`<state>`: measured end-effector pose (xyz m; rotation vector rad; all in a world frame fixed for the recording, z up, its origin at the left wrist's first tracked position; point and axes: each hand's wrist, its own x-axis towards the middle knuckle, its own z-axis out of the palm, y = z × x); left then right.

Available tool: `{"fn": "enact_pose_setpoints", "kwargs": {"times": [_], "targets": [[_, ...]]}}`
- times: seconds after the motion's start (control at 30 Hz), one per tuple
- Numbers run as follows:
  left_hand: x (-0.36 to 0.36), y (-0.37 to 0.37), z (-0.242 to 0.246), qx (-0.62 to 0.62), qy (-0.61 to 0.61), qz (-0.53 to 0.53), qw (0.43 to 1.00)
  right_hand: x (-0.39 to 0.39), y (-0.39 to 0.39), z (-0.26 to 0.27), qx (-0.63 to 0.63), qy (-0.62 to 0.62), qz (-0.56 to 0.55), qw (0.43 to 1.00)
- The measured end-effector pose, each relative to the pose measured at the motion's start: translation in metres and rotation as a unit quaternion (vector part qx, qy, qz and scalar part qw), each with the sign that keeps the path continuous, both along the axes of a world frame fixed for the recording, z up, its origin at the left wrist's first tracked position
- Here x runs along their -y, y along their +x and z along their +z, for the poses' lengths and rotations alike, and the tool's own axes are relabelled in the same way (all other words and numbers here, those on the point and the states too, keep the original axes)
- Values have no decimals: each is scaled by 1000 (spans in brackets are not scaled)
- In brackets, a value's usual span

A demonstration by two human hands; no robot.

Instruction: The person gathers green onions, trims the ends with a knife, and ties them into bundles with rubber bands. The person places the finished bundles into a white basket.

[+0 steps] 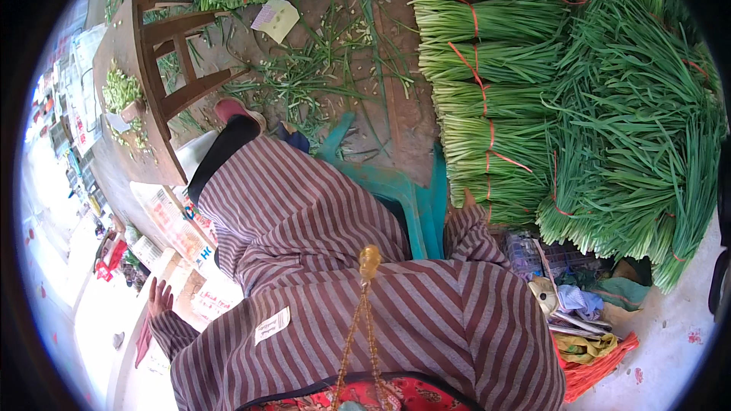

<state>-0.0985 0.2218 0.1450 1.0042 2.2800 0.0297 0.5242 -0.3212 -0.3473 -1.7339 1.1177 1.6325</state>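
My left hand [161, 295] is at the lower left with its fingers apart, beside cardboard and printed sheets [212, 303]; nothing shows in it. Only a small part of my right hand [469, 198] shows beyond the striped sleeve, close to the bottom of a stack of garlic chive bundles [485, 142] tied with red string. Whether that hand holds anything is hidden. More loose-topped green bundles [634, 142] lie to the right of the stack. A teal plastic stool or chair [420, 205] stands between my lap and the chives.
Cut stems and leaves [302, 74] litter the floor, with a paper scrap [276, 19] among them. At left stands a wooden table [123, 154] bearing chopped pieces, beside a wooden stool [185, 57]. A plastic basket [525, 251], bags and red string [599, 374] lie at lower right.
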Motion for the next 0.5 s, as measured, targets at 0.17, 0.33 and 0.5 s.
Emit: {"fn": "enact_pose_setpoints", "kwargs": {"times": [0.17,0.33,0.5], "targets": [[25,73,35,49,-6,-144,988,-17,-10,-24,-36,10,-24,999],[32,138,52,-16,1,58,998,-18,-19,-36,-91,0,-40,995],[41,70,41,79,56,-223,970,6,-16,-22,-187,-39,-61,980]]}}
